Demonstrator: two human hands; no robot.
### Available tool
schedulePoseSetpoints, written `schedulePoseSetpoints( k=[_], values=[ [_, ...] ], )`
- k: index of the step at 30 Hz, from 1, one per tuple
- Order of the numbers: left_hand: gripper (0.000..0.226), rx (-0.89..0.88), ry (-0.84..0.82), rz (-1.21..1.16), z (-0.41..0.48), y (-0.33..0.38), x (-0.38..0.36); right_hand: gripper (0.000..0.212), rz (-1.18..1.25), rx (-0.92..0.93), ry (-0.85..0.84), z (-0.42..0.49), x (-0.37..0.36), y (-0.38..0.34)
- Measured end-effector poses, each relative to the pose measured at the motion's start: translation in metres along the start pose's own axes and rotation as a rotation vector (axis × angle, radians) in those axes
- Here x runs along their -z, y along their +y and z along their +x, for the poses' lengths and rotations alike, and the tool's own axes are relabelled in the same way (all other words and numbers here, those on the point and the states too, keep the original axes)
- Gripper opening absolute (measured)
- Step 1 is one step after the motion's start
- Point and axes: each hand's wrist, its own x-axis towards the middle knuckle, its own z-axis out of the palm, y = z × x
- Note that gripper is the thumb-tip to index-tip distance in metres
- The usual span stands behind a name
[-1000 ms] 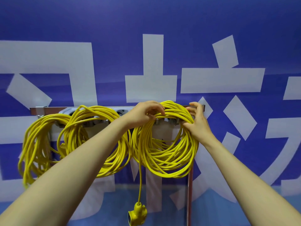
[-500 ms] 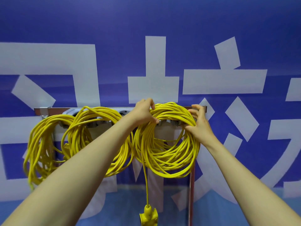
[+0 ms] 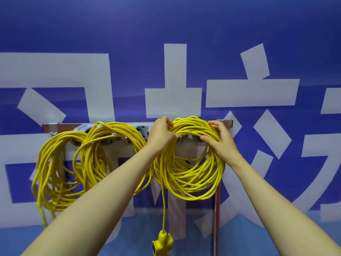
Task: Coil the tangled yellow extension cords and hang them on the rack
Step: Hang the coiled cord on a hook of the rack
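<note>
On the rack fixed against the blue wall, three coils of yellow extension cord hang side by side. Both hands are on the rightmost coil. The left hand grips its top left, fingers curled over the strands. The right hand holds its top right, fingers laid over the bundle and thumb beneath. This coil hangs flat to the wall, its top at the rack's bar and its loop drooping below. A loose tail drops straight down from its left side, long axis vertical. It ends in a socket block pointing downward. The middle coil and left coil overlap.
</note>
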Motion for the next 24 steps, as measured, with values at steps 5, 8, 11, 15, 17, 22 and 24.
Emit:
schedulePoseSetpoints(
  k=[5,8,11,15,17,22,24],
  values=[
    [0.042,0.048,-0.032,-0.068,0.003,-0.004,0.007,0.039,-0.125,0.05,0.003,-0.004,0.0,0.001],
    [0.042,0.003,-0.061,-0.034,0.002,-0.006,0.01,0.04,-0.103,0.037,-0.025,-0.003,0.001,0.001],
    [0.04,-0.052,-0.054,0.037,-0.001,-0.01,0.008,0.047,-0.035,0.02,0.015,-0.01,-0.008,0.005],
    [0.037,-0.156,-0.019,0.134,-0.011,-0.01,0.002,0.055,-0.094,0.03,0.012,-0.015,-0.012,0.009],
    [0.036,-0.198,0.003,0.151,-0.016,-0.012,0.002,0.057,-0.129,0.059,-0.003,-0.014,-0.007,0.009],
    [0.034,-0.248,0.015,0.149,-0.02,-0.014,0.003,0.071,-0.182,0.104,-0.081,-0.016,-0.002,0.011],
    [0.035,-0.261,0.015,0.18,-0.022,-0.016,0.003,0.073,-0.193,0.11,-0.081,-0.016,-0.001,0.012]
  ],
)
